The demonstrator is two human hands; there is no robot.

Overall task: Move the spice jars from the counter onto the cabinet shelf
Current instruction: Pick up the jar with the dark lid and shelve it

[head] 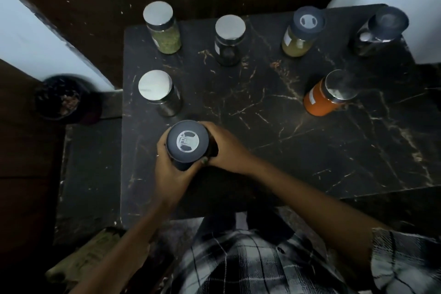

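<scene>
Both hands, L (170,169) & R (225,148), fingers curled tight round dark-lidded jar (187,143) above counter (274,150).

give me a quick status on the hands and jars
Left hand and right hand both grip the dark-lidded jar. Six other jars on the counter, none shelved. Nothing in the way.

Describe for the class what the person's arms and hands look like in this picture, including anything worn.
Both forearms are bare. The right arm has a black-and-white checked sleeve pushed up near the elbow, matching the shirt below. The left hand and right hand wear no gloves; a small glint on a left finger may be a ring.
</scene>
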